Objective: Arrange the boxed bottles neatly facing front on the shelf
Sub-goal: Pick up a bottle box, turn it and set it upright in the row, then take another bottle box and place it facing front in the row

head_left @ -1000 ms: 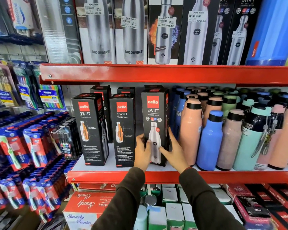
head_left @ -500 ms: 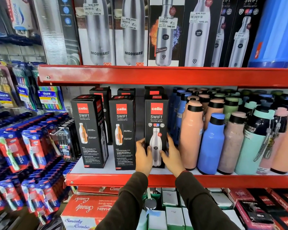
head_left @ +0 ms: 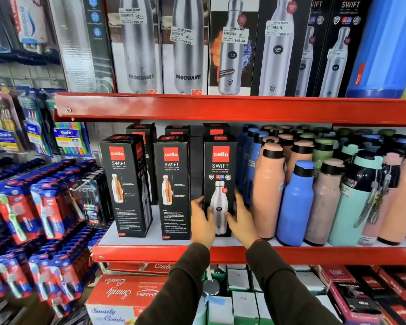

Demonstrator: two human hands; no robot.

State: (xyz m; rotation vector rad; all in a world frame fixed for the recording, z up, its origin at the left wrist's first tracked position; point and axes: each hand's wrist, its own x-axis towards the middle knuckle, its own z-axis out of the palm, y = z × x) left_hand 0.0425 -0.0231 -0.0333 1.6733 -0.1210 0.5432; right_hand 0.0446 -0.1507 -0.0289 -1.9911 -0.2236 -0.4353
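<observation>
Three black Cello Swift bottle boxes stand in a front row on the red shelf (head_left: 150, 253). The right box (head_left: 220, 170) faces straight front and shows a steel bottle. My left hand (head_left: 202, 222) presses its lower left side and my right hand (head_left: 240, 220) its lower right side. The middle box (head_left: 172, 184) faces front with an orange bottle picture. The left box (head_left: 124, 181) stands slightly turned, its right side showing. More black boxes (head_left: 141, 132) stand in a row behind them.
Loose peach, blue and mint bottles (head_left: 295, 202) crowd the shelf right beside the held box. Larger boxed steel bottles (head_left: 188, 50) fill the shelf above. Toothbrush packs (head_left: 21, 207) hang at the left. Cartons (head_left: 124, 294) sit below.
The right box has turned from angled to squarely front-facing and stands back in line with the others. Both hands stay on its lower sides.
</observation>
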